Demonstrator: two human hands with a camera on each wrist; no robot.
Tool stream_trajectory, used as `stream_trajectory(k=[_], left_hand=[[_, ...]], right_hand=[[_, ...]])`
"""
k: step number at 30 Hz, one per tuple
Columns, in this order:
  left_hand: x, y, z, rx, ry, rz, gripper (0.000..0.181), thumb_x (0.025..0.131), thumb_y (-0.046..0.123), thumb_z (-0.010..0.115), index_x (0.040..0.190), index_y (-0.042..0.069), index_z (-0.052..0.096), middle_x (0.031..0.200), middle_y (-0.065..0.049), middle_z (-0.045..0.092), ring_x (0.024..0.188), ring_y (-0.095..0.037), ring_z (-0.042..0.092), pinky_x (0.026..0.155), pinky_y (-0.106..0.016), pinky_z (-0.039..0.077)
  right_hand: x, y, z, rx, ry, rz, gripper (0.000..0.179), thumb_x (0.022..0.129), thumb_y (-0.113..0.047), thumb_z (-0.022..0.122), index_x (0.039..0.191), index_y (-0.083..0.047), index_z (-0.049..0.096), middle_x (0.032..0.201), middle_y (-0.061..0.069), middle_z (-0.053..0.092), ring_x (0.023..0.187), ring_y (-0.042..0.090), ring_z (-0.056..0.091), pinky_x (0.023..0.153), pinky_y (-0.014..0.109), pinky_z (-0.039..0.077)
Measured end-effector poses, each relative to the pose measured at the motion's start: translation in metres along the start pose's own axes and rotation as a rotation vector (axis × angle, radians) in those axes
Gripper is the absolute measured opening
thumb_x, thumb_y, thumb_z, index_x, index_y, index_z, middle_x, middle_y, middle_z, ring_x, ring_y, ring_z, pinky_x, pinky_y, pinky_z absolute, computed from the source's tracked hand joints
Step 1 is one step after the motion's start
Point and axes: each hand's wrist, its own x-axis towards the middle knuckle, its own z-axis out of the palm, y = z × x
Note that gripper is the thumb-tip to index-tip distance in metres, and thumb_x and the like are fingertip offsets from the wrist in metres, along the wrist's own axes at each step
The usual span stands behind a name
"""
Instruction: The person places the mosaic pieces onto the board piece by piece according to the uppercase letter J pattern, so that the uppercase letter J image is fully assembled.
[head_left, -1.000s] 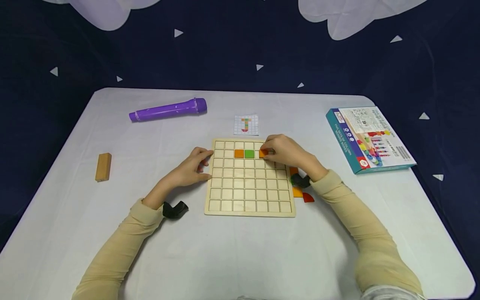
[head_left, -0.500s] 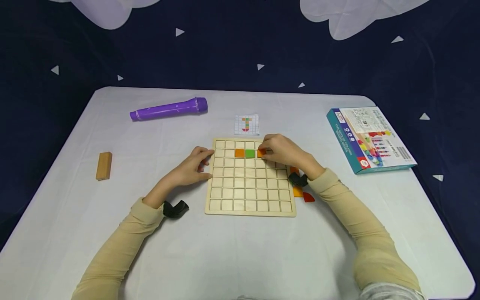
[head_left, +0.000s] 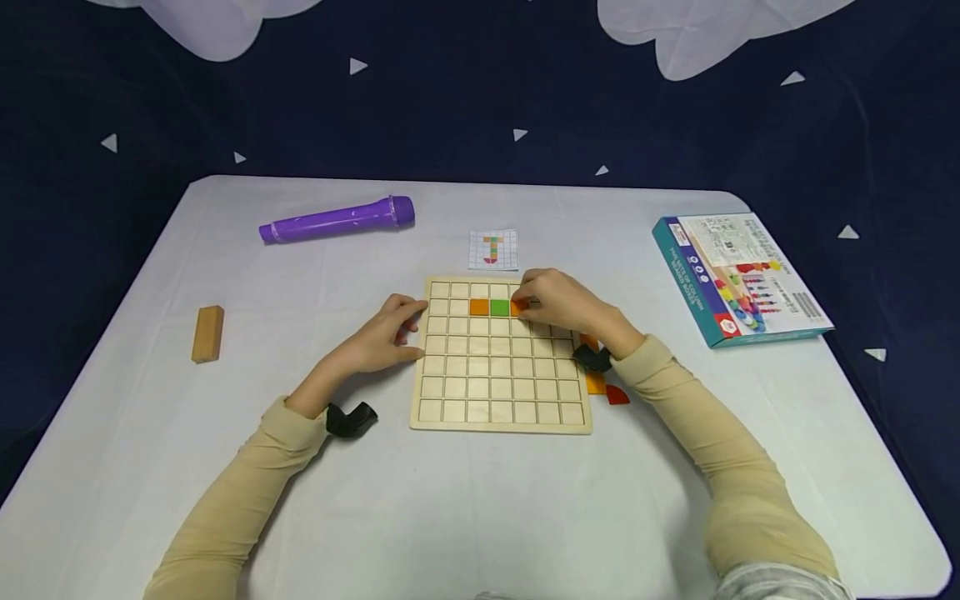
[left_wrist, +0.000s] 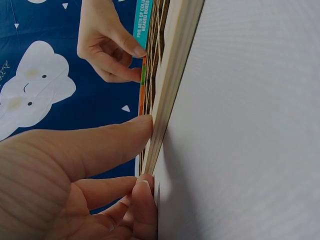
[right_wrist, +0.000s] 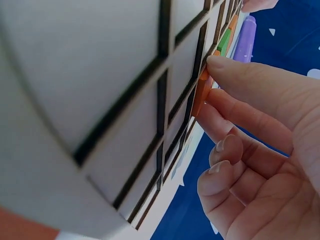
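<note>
at the wooden grid board's second row from its far edge, our right hand's grip pinches an orange square tile; our left hand, fingers extended, touches the board's left edge. we should square the tile before pressing.

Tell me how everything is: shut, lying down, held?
Grid board: flat, left hand touching its edge
Green tile: in a square
Left orange tile: in a square
Other orange tile: pinched by right hand
Picture card: face up
Purple microphone: lying down
Box: shut, lying flat
Wooden block: lying down
Side pieces: partly hidden
</note>
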Motion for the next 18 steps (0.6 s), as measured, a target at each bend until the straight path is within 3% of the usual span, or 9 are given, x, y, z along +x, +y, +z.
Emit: stream_trajectory(k=[8, 18], left_hand=[[0.001, -0.001, 0.001, 0.004, 0.0, 0.001, 0.073, 0.081, 0.007, 0.069, 0.142, -0.007, 0.03, 0.127, -0.02, 0.037, 0.092, -0.021, 0.046, 0.077, -0.026, 0.042], [0.0, -0.001, 0.0, 0.005, -0.005, 0.004, 0.073, 0.082, 0.007, 0.067, 0.142, -0.008, 0.03, 0.127, -0.021, 0.037, 0.091, -0.022, 0.046, 0.078, -0.029, 0.042]], right_hand=[[-0.007, 0.002, -0.004, 0.034, 0.024, 0.025, 0.025, 0.083, -0.015, 0.07, 0.105, -0.002, 0.071, 0.099, 0.01, 0.066, 0.088, 0.02, 0.061, 0.079, 0.033, 0.052], [-0.032, 0.008, -0.017, 0.071, 0.095, 0.05, 0.025, 0.084, -0.011, 0.067, 0.105, 0.001, 0.07, 0.099, 0.014, 0.066, 0.077, 0.022, 0.057, 0.069, 0.031, 0.048]])
